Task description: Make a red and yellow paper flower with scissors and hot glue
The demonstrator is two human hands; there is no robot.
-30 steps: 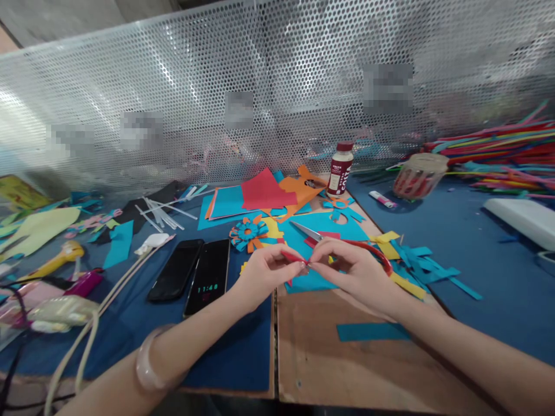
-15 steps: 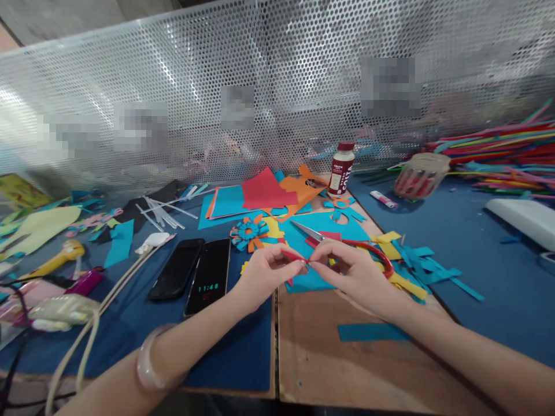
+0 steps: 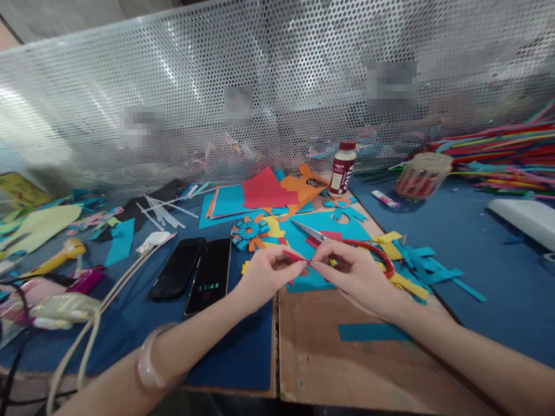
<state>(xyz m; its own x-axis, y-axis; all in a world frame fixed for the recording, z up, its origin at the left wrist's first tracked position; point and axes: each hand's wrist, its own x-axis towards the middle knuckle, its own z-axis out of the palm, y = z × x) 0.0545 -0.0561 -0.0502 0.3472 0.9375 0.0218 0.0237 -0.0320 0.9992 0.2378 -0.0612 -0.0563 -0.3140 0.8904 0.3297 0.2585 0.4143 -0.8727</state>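
Currently, the left hand (image 3: 266, 274) and right hand (image 3: 358, 271) are pinching the red paper strip (image 3: 295, 256) between their fingers, at seven o'clock from the bottle (image 3: 341, 172), where light, even pressure should be preventing creases.

We've got piece (image 3: 293, 255) between left hand (image 3: 266, 274) and right hand (image 3: 355, 271) over table (image 3: 321, 364); scissors (image 3: 319, 236) on paper (image 3: 359, 229) just beyond. Flower (image 3: 249, 231) left, phones (image 3: 210, 268) further left. Bottle (image 3: 341, 172) at far edge before mesh (image 3: 277, 63), jar (image 3: 422, 178) right. Strip (image 3: 370, 332) toward near edge.

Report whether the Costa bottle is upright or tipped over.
Upright: the bottle stands on its base, with its dark red cap at the top.
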